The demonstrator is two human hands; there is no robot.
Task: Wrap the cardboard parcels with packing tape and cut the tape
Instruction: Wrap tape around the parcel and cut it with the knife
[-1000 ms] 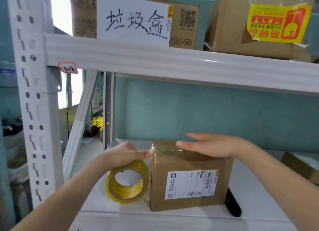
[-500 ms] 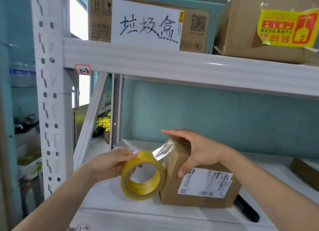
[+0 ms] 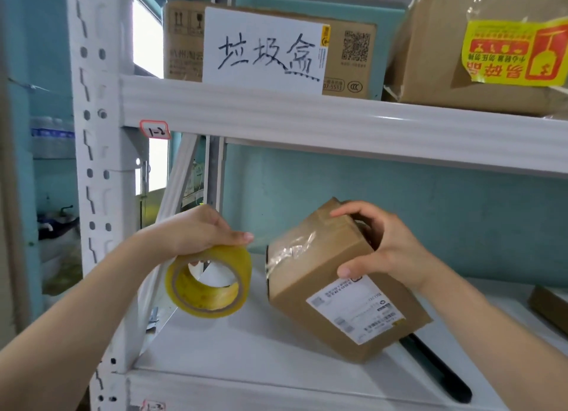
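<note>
A small cardboard parcel point(image 3: 335, 281) is tilted above a white shelf point(image 3: 261, 349), its lower corner near or on the surface. A white shipping label point(image 3: 356, 307) faces the camera, and clear tape point(image 3: 290, 250) is stuck across its upper left face. The right hand point(image 3: 381, 244) has its grip closed around the parcel's upper end, thumb just above the label. Left of that grip, apart from the parcel, the left hand point(image 3: 199, 232) grips a yellow tape roll point(image 3: 210, 283) from above. A black tool point(image 3: 436, 367) lies below the parcel.
</note>
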